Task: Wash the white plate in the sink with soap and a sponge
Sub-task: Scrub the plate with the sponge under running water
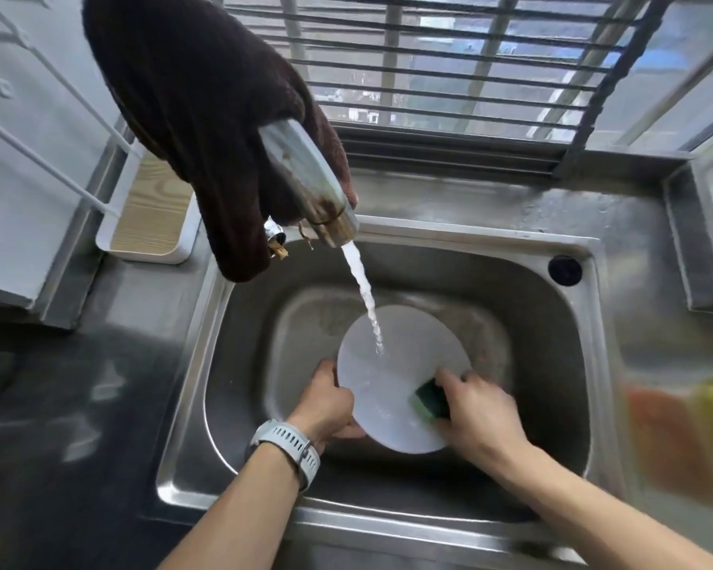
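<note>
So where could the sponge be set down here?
Bare steel counter lies behind the sink, below the window. The dark counter left of the sink also looks free. The basin is crowded: plate, sponge, left hand, right hand. Blurred items fill the right.

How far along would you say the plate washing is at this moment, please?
Done: the tap is running and its stream lands on the plate, held tilted in the sink. In hand: the left hand grips the plate's rim while the right hand presses the sponge on its lower edge. Left: no suds show yet, so soaping, more scrubbing and a rinse probably remain.
</note>
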### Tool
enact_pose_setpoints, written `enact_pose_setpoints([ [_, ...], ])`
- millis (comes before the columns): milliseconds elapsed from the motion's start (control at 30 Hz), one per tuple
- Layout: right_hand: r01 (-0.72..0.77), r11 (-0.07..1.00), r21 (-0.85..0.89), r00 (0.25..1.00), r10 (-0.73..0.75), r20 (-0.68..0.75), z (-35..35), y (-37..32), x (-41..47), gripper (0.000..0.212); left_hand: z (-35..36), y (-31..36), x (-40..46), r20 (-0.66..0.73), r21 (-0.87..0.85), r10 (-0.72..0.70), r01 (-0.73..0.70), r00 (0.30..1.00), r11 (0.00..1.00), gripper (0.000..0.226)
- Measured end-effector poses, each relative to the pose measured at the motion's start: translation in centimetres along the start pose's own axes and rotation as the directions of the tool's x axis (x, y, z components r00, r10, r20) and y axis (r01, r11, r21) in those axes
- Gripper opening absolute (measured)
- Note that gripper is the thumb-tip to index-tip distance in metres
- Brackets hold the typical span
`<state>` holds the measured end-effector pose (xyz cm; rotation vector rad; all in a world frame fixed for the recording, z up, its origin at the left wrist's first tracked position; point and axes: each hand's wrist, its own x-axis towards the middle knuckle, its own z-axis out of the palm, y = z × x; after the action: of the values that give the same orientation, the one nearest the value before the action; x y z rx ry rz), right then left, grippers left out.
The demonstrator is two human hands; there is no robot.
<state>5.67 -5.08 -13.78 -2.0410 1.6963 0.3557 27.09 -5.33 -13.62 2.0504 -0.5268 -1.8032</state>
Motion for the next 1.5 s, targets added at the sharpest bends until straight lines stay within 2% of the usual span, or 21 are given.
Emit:
enact_pose_setpoints([
  [67,0.101,0.988,0.115,0.991,-0.110,0.073,0.2,-3.1,-0.9,0.053,0.0,0.0,-0.1,0.002,-0.004,-0.003,0.003,1.000,1.000,0.044],
  [133,0.203,0.961,0.188,0.977,-0.211,0.023,0.1,-5.7,1.4,0.050,-0.1,0.0,-0.4,0.008,-0.025,-0.016,0.016,1.000,1.000,0.040],
  [200,0.238,0.953,0.186,0.971,-0.229,-0.067,-0.1,-6.7,5.5,0.046,-0.1,0.0,-0.7,0.000,-0.033,-0.024,0.024,1.000,0.999,0.038],
  [300,0.105,0.983,0.149,0.987,-0.085,-0.139,-0.8,-3.6,9.6,0.051,-0.2,0.1,-0.9,-0.014,-0.021,-0.015,0.015,1.000,1.000,0.039],
  [367,-0.031,0.998,0.051,0.989,0.038,-0.140,-1.2,-0.6,8.5,0.057,-0.2,0.2,-0.8,-0.012,-0.029,-0.011,0.011,1.000,1.000,0.040],
  [433,-0.084,0.996,-0.034,0.989,0.080,-0.121,-1.0,0.5,4.9,0.055,-0.2,0.4,-0.9,-0.012,-0.029,-0.009,0.009,1.000,1.000,0.039],
  [567,0.125,0.976,0.178,0.990,-0.136,0.049,-0.5,-3.9,-0.7,0.054,0.0,0.0,-0.8,0.000,-0.007,0.001,-0.001,1.000,1.000,0.039],
  [633,0.233,0.948,0.218,0.971,-0.238,-0.001,-0.1,-5.9,0.9,0.052,0.0,-0.3,-0.9,-0.002,0.005,0.010,-0.010,1.000,1.000,0.035],
  [700,0.275,0.938,0.211,0.961,-0.259,-0.100,0.3,-6.6,4.2,0.051,-0.2,-0.2,-0.9,-0.011,-0.001,0.004,-0.004,1.000,1.000,0.032],
  [767,0.209,0.950,0.231,0.970,-0.173,-0.169,0.4,-5.4,7.3,0.049,-0.6,0.0,-1.0,0.001,-0.015,-0.019,0.019,1.000,1.000,0.035],
  [833,0.070,0.970,0.233,0.984,-0.029,-0.174,0.1,-3.0,8.6,0.053,-0.9,0.3,-1.0,0.024,0.002,-0.016,0.016,1.000,1.000,0.036],
  [900,-0.061,0.987,0.149,0.983,0.086,-0.162,0.0,-0.7,7.2,0.058,-1.0,0.8,-1.1,0.028,0.015,-0.001,0.001,1.000,1.000,0.036],
  [967,-0.111,0.993,0.037,0.987,0.114,-0.110,-0.2,0.1,3.9,0.053,-1.1,1.3,-1.3,0.037,0.038,0.009,-0.010,0.999,0.999,0.038],
  [1033,-0.006,0.997,0.074,1.000,0.008,-0.030,-0.2,-1.2,0.4,0.047,-1.2,1.4,-1.4,0.070,0.060,0.009,-0.013,0.998,0.998,0.040],
  [1100,0.144,0.966,0.213,0.988,-0.153,0.023,-0.6,-4.2,-1.2,0.046,-1.1,1.2,-1.7,0.106,0.052,0.028,-0.034,0.994,0.998,0.044],
  [1200,0.278,0.898,0.340,0.960,-0.268,-0.078,-1.5,-7.4,1.6,0.048,-0.8,1.1,-1.9,0.126,0.076,0.069,-0.079,0.990,0.994,0.058],
  [1300,0.381,0.887,0.261,0.922,-0.343,-0.182,-1.3,-8.1,5.7,0.055,-1.3,1.3,-1.8,0.062,0.095,0.104,-0.110,0.993,0.989,0.042],
  [1433,0.266,0.940,0.215,0.948,-0.214,-0.237,-1.2,-5.6,9.8,0.053,-1.8,1.0,-1.0,0.014,0.071,0.010,-0.011,1.000,0.997,0.061],
  [1500,0.132,0.968,0.213,0.974,-0.087,-0.207,-1.2,-3.0,10.5,0.056,-1.8,1.0,-0.9,-0.007,0.050,0.007,-0.007,1.000,0.999,0.051],
])
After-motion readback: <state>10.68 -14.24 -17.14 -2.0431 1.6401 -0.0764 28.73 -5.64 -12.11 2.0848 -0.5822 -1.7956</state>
